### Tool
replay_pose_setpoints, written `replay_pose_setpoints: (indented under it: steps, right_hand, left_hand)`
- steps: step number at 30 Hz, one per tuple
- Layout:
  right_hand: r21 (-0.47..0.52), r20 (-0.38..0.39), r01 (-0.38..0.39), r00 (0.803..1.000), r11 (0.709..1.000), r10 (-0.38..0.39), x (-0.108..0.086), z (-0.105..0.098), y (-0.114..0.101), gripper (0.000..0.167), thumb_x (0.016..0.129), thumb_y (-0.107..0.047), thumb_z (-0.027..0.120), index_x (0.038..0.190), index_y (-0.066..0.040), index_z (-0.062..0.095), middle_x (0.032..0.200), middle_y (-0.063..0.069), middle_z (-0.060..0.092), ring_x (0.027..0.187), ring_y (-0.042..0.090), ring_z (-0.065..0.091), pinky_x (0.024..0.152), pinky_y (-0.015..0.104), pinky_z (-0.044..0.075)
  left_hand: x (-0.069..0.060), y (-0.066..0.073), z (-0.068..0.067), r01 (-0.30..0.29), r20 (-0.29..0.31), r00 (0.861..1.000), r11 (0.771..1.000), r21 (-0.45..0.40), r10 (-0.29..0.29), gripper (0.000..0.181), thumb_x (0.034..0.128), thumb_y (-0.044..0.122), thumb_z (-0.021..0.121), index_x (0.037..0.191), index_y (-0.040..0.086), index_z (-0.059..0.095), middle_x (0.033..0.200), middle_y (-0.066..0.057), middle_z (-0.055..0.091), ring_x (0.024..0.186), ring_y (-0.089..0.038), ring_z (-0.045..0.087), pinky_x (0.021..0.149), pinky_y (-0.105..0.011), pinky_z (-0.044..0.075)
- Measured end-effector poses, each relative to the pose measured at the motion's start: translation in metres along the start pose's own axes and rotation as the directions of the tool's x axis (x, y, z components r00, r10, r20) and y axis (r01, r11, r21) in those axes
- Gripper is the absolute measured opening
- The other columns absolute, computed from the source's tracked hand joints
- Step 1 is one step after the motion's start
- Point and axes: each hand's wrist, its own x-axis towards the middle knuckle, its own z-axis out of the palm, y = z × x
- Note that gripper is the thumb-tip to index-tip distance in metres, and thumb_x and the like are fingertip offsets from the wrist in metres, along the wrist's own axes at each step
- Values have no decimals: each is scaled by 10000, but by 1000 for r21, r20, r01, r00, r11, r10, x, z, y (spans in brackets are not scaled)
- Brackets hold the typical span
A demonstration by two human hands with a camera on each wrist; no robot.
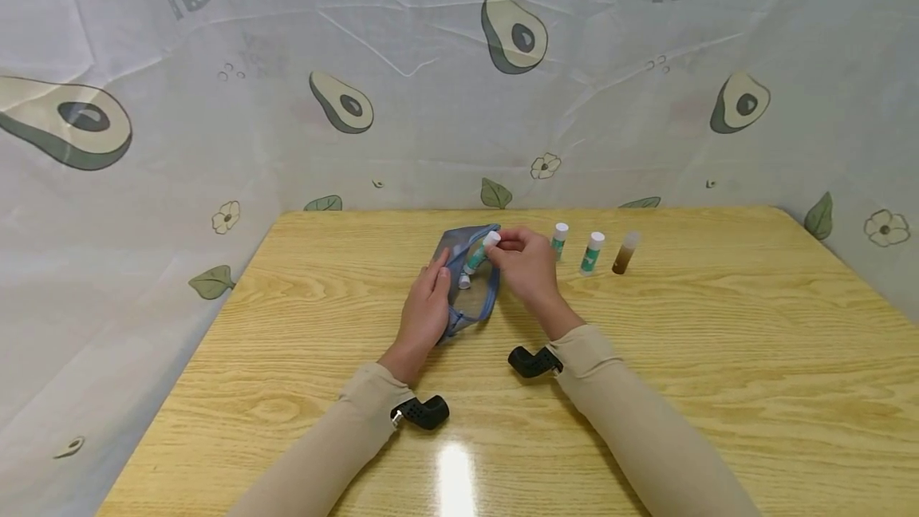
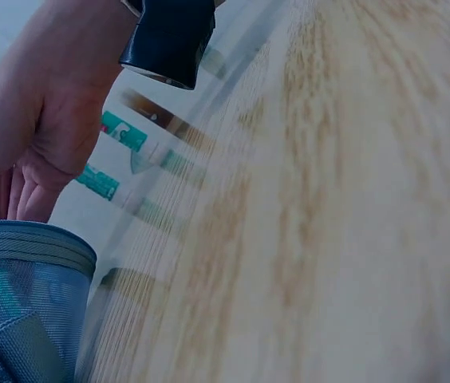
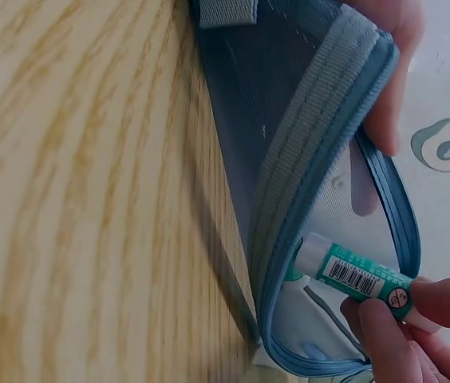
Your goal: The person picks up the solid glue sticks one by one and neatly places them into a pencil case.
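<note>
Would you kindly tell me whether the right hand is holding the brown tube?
No, the right hand pinches a green-labelled stick at the mouth of the pouch, while the brown tube stands on the table.

Yellow wood-grain table [image 1: 718,389], wrinkled pale cloth [image 1: 431,154] behind, printed avocados [image 1: 511,34], green leaves [image 1: 495,194], flowers [image 1: 545,166]

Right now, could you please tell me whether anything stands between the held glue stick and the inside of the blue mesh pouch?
Nothing visible blocks the open mouth of the blue mesh pouch, though a partly hidden green item shows inside near the glue stick.
</note>
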Motion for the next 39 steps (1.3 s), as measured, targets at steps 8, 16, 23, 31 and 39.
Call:
replay_pose_setpoints:
  steps: [8,16,23,31,39]
  right_hand:
    - [44,55,-43,998,998,41,-3,7,-1,281,1003,-79,725,1251,53,704,1139,239,750,937,235,790,871,337,660]
    - [74,59,-179,983,981,175,0,-1,4,360,1018,-106,708,1323,83,677,1250,286,747,1020,281,811,861,323,660]
    - [43,66,-225,973,973,222,0,-7,5,376,1033,-136,696,1347,71,668,1294,267,730,1105,310,787,926,352,642]
    - [109,99,-267,961,958,257,1,-4,1,375,1075,-172,635,1369,58,660,1262,260,740,997,188,805,824,224,642]
    - [171,107,-187,980,967,170,1,-8,-2,392,1069,-132,621,1394,87,623,1313,302,698,1089,293,785,914,303,643]
  left_hand:
    - [-1,-1,-2,5,1,1000,1000,-7,-5,519,1174,374,339,1679,256,352,1775,-101,247,1677,-336,122,1342,-617,141]
    - [1,0,1,-13,7,1000,999,-29,13,512,1175,360,336,1673,249,368,1772,-122,249,1675,-347,124,1346,-606,134]
    - [1,6,6,-13,19,1000,999,-35,14,514,1175,357,337,1676,246,362,1775,-111,244,1677,-347,114,1343,-619,123]
    - [-1,5,3,1,15,1000,1000,-23,-1,516,1174,357,340,1678,250,356,1778,-119,232,1677,-341,119,1346,-606,134]
    - [0,-1,1,8,1,1000,1000,-20,-8,519,1171,356,351,1675,232,365,1779,-113,230,1675,-333,136,1351,-582,142]
